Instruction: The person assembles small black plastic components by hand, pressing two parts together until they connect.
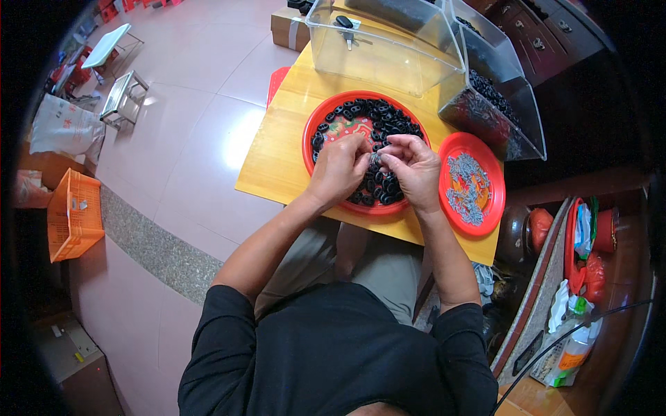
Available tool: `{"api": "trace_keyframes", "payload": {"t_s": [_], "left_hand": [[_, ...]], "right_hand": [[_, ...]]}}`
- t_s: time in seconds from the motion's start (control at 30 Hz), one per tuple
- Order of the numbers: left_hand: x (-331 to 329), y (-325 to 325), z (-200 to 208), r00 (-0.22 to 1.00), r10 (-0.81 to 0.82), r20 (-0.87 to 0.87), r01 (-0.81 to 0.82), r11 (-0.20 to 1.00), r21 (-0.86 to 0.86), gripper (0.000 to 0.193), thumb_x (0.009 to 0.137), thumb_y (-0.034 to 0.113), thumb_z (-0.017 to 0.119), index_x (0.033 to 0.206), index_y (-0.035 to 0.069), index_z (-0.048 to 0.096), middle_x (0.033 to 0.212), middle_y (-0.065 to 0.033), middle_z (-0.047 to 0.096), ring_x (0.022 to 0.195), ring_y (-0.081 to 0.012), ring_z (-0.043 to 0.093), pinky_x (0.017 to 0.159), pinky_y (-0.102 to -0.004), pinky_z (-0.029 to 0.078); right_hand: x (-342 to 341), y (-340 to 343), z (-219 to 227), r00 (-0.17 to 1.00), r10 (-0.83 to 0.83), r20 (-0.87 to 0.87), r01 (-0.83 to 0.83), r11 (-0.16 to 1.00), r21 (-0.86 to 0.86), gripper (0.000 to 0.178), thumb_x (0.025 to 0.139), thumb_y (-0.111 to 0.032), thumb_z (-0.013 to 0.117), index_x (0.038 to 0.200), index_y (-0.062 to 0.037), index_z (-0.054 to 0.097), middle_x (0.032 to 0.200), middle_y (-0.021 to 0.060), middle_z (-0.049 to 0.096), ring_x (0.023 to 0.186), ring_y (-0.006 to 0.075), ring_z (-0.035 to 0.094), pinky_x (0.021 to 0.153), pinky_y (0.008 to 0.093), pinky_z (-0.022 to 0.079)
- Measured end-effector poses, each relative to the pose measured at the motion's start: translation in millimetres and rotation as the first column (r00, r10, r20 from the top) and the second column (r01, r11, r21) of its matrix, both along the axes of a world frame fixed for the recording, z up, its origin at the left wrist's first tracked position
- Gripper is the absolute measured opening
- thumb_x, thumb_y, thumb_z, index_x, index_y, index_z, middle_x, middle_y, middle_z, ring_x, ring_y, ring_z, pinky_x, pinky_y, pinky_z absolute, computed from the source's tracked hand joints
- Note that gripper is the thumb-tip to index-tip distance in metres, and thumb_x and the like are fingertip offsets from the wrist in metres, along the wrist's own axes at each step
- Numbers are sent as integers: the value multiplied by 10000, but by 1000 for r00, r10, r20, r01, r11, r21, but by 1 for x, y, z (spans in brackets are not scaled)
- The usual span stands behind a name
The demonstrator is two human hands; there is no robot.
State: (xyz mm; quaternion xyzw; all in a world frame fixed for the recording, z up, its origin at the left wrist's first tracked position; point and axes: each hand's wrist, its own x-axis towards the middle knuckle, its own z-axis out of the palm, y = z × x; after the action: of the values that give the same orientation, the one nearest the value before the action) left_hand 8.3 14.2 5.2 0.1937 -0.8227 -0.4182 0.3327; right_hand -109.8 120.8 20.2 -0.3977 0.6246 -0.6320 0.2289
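Observation:
Both hands meet above a round red tray heaped with small black oval plastic parts. My left hand has its thumb and fingers pinched together over the middle of the tray. From the right, my right hand pinches at the same spot, its thumb and forefinger closed. Between the fingertips sits a small grey piece, too small to make out fully. Beside my right wrist a second red tray holds many small grey pieces.
The trays stand on a yellow wooden table. Behind them are clear plastic bins, one with a key in it, another with black parts. An orange crate and a metal stool stand on the floor leftward.

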Motion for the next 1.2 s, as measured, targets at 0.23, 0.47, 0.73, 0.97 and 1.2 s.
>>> {"api": "trace_keyframes", "payload": {"t_s": [0.23, 0.47, 0.73, 0.97, 1.2], "left_hand": [[8, 0, 1, 999, -43, -7, 43, 993, 110, 63, 786, 51, 563, 792, -8, 540, 656, -142, 564, 624, -234, 589, 603, -331, 461], [40, -12, 13, 999, 28, -38, -12, 932, 363, 193, 870, 93, 552, 706, 26, 475, 614, 3, 473, 582, -73, 440, 535, -242, 388], [52, -19, -1, 991, -31, -127, 89, 874, 478, 106, 873, 87, 562, 797, 13, 554, 709, 18, 548, 669, -51, 514, 622, -197, 423], [65, -22, 3, 976, 52, -211, 93, 777, 623, 55, 843, 36, 554, 794, 11, 557, 711, 4, 559, 648, -45, 514, 590, -192, 423], [70, -24, -1, 968, 104, -228, 89, 705, 703, 49, 838, 35, 525, 794, 35, 548, 701, 11, 560, 586, -26, 465, 521, -168, 370]], "right_hand": [[-6, -3, -2, 987, 30, -156, 5, 975, 222, 152, 765, -6, 627, 917, -2, 615, 803, 75, 648, 660, 125, 620, 612, 257, 506], [-6, -29, 5, 651, 70, -756, 125, 972, 198, 96, 752, -88, 635, 826, -27, 628, 746, 105, 596, 681, 223, 612, 609, 337, 479], [-4, -63, -4, 386, 326, -863, 177, 892, 416, 114, 719, -160, 661, 760, -62, 620, 796, 114, 577, 792, 284, 585, 678, 406, 486], [-12, -56, 4, 445, 405, -799, 156, 843, 514, 137, 729, -186, 643, 744, -51, 623, 758, 136, 596, 738, 316, 609, 650, 419, 492], [-16, -70, 0, 420, 272, -866, 160, 917, 366, 103, 765, -152, 598, 819, -71, 634, 778, 119, 584, 777, 297, 596, 659, 412, 486]]}}
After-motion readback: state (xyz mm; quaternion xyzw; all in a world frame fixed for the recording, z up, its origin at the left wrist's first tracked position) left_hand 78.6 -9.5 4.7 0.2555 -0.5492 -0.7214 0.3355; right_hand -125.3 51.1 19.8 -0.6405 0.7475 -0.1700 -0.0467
